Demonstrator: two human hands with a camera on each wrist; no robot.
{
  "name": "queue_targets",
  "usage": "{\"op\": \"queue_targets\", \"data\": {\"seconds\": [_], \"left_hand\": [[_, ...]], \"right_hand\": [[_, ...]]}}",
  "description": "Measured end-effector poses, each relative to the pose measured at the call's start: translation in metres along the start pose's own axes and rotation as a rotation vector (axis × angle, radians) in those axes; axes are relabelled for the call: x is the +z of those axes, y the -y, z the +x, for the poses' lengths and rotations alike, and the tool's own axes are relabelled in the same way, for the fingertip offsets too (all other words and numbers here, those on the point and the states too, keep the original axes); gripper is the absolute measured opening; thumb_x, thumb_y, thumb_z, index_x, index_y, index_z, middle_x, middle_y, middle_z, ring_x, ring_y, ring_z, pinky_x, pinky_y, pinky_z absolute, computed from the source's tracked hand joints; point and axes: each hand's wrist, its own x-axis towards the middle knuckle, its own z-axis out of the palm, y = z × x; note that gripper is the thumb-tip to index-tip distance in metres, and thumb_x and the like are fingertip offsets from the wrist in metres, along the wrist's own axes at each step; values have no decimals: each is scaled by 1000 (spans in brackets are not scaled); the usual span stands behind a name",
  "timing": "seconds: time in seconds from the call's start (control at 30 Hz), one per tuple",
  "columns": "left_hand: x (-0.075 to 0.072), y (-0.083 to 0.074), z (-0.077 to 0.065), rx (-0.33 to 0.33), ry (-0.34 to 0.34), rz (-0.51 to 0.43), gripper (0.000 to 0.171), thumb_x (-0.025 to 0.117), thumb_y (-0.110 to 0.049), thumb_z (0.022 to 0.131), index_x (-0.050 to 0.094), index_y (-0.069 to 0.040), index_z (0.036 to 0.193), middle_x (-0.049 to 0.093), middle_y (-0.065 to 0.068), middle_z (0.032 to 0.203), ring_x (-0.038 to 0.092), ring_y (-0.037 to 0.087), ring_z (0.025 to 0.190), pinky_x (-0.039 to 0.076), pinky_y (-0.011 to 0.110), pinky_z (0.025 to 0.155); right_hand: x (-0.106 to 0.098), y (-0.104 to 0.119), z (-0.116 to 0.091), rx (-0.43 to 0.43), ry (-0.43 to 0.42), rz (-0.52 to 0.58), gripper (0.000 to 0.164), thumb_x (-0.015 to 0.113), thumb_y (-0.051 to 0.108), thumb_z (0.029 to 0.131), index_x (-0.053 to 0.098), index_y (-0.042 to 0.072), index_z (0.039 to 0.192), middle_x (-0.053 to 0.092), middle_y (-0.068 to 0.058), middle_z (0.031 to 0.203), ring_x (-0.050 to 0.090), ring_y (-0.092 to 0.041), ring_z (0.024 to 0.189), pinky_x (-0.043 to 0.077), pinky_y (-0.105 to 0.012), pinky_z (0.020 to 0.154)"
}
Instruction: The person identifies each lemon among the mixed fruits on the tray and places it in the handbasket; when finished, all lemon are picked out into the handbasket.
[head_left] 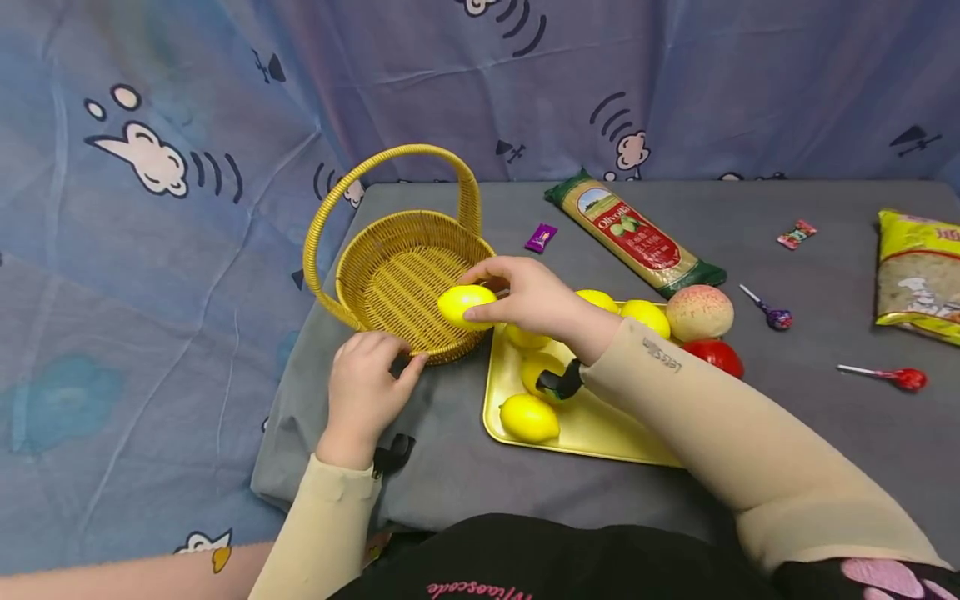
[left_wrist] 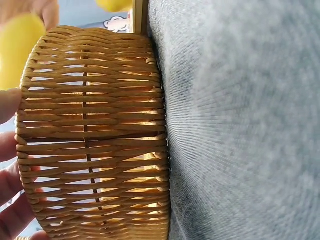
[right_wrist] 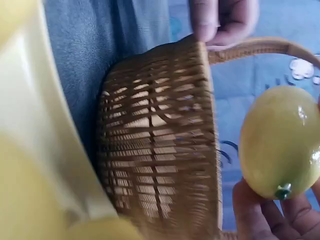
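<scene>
A yellow lemon [head_left: 466,306] is pinched between the thumb and fingers of my right hand [head_left: 528,296], above the near right rim of the wicker basket [head_left: 360,267]. In the right wrist view the lemon [right_wrist: 280,142] shows a small green tip. My left hand [head_left: 369,387] holds the basket's near rim. Its fingers [left_wrist: 15,177] appear partly through the weave in the left wrist view, with the thumb at the rim. No items show inside the basket, whose tall handle arches over it. More lemons [head_left: 529,417] lie on the yellow tray [head_left: 600,437], partly hidden by my right arm.
A peach [head_left: 700,312] and a red fruit [head_left: 716,357] sit at the tray's right end. Behind lie a pasta packet [head_left: 637,233] and a purple-wrapped candy [head_left: 541,237]. Farther right are a wrapped candy [head_left: 797,234], lollipops [head_left: 909,379] and a yellow bag [head_left: 918,275].
</scene>
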Motion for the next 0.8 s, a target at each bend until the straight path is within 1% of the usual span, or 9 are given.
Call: {"op": "queue_targets", "data": {"seconds": [0.1, 0.23, 0.4, 0.5, 0.57, 0.67, 0.77, 0.8], "left_hand": [[-1, 1, 0, 2, 1, -3, 25, 82, -35, 86, 72, -13, 89, 69, 3, 86, 64, 28, 85, 51, 48, 81], [-1, 2, -1, 2, 9, -4, 24, 81, -35, 87, 72, -13, 90, 70, 3, 87, 64, 27, 87, 52, 48, 82], [1, 3, 0, 8, -7, -13, 24, 81, -34, 86, 72, -12, 90, 70, 3, 89, 64, 28, 89, 52, 48, 82], [1, 3, -1, 8, -13, -15, 24, 81, -33, 86, 72, -12, 91, 70, 3, 90, 64, 28, 89, 52, 48, 82], [1, 3, -1, 10, -13, -16, 23, 81, -33, 86, 72, -12, 91, 71, 3, 90, 64, 28, 89, 51, 48, 82], [1, 4, -1, 13, -12, -18, 23, 81, -34, 87, 71, -13, 90, 70, 3, 90, 64, 27, 89, 51, 48, 82], [2, 5, -1, 19, -19, -17, 23, 81, -34, 86, 71, -13, 88, 70, 3, 89, 64, 28, 88, 51, 48, 82], [2, 5, -1, 17, -19, -17, 23, 81, -34, 86, 70, -13, 88, 70, 3, 89, 64, 28, 88, 50, 48, 82]], "right_hand": [[16, 3, 20, -29, 46, -72, 48, 85, 33, 84, 69, 18, 126, 66, 2, 123, 62, -20, 108, 51, -36, 94], [34, 7, 38, -58, 91, -203, 47, 84, 35, 84, 69, 18, 125, 67, 4, 122, 60, -18, 105, 51, -33, 91], [52, 11, 55, -104, 160, -333, 42, 84, 35, 84, 72, 16, 119, 70, 5, 110, 60, -16, 98, 49, -31, 87], [60, 12, 60, -108, 211, -388, 41, 83, 38, 84, 73, 16, 116, 70, 5, 105, 60, -15, 95, 50, -30, 85], [64, 13, 62, -102, 236, -415, 40, 83, 38, 84, 73, 16, 116, 70, 4, 105, 61, -16, 96, 50, -31, 87], [65, 13, 63, -68, 265, -418, 41, 81, 35, 87, 71, 15, 120, 71, 2, 113, 63, -18, 105, 51, -34, 94], [63, 13, 64, -49, 275, -386, 41, 79, 32, 88, 70, 14, 124, 70, 0, 121, 63, -19, 115, 50, -37, 101], [62, 13, 64, -43, 273, -364, 42, 79, 31, 89, 69, 13, 125, 70, -1, 122, 63, -20, 116, 50, -38, 101]]}}
